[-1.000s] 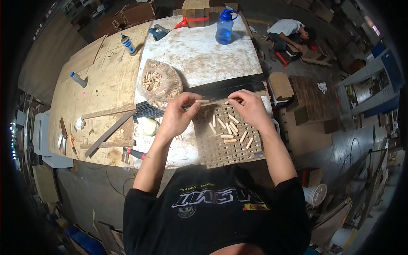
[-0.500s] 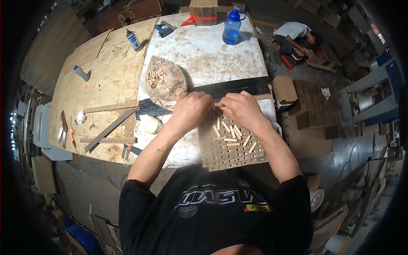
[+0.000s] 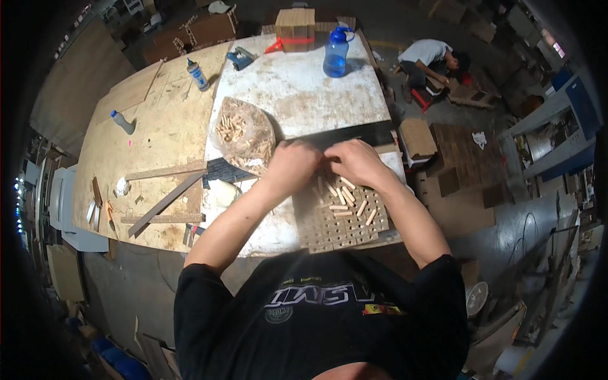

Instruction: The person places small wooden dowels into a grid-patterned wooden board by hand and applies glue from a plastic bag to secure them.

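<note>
Head camera, far left of the bench: an orange-handled tool (image 3: 110,213) lies near the edge, with a grey bottle (image 3: 126,125) beyond it, and a dark flat strip (image 3: 166,204) slants across toward the white surface. Next comes the clear plastic bag (image 3: 246,134), open at the top and bulging with wooden pegs. I judge it soft and slack; I'd gather it by the rim or cradle it from below, as one pinched side could let it slump and spill.

My left hand (image 3: 294,166) is just right of the bag, fingers curled in. Under and in front of it sits the holed board (image 3: 328,235), rows of holes across its top, likely stiff and steady enough to lean on. Loose pegs (image 3: 361,208) lie scattered over it at odd angles. They look light, hard and dry, rounded enough to roll, so a thumb-and-fingertip pinch around the middle should suit, or near one end to leave the other free.

My right hand (image 3: 358,163) faces the left at the board's far edge, fingertips bent and close to the left's. My knuckles hide what's between them, so I can't tell whether either pinches a peg. Farther right, a co-worker (image 3: 425,53) crouches on the floor, well apart.
</note>
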The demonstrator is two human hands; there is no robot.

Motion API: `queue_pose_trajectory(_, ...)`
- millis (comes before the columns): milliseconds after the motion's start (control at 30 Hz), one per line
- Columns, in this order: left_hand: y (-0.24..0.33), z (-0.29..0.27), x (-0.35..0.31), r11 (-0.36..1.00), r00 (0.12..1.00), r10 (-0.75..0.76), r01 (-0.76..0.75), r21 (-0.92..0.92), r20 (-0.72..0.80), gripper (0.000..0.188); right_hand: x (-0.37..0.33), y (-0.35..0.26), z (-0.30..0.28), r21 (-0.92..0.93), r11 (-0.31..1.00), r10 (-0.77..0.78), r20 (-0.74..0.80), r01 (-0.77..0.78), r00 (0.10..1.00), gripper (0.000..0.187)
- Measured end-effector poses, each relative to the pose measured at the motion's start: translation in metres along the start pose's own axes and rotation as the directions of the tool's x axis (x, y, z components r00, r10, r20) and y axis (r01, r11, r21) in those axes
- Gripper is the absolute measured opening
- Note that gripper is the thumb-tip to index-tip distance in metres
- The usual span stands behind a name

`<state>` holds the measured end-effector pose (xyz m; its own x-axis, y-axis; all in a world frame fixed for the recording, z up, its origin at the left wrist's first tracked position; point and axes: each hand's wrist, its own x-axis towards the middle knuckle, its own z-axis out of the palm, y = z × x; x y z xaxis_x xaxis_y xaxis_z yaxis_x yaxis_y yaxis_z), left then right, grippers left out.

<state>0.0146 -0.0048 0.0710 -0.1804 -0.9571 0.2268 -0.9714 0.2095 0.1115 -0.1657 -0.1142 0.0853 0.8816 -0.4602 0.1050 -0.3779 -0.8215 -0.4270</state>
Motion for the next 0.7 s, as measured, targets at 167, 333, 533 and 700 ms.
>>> queue_pose_trajectory(167, -0.003, 0.006, -0.002, 1.0, 0.998, -0.024, 0.025, -0.002, 0.052, 0.017, -0.03, 0.004, -0.02, 0.255, 0.964, 0.112, -0.149, -0.071, 0.982, 0.027)
queue_pose_trajectory(333, -0.02, 0.013, -0.005, 0.741, 0.964, -0.232, 0.262, -0.619, 0.13, 0.033, -0.037, 0.015, -0.002, 0.192, 0.981, -0.024, 0.025, 0.019, 0.999, 0.023)
queue_pose_trajectory(533, -0.016, 0.028, 0.008, 0.48, 0.834, -0.358, 0.549, -0.684, 0.419, 0.048, -0.037, 0.006, -0.01, 0.185, 0.982, 0.033, 0.037, -0.04, 0.999, 0.02)
queue_pose_trajectory(700, -0.01, 0.025, 0.008, 0.475, 0.853, -0.331, 0.521, -0.709, 0.405, 0.051, -0.041, 0.01, -0.01, 0.193, 0.98, 0.033, 0.093, -0.051, 0.995, 0.018)
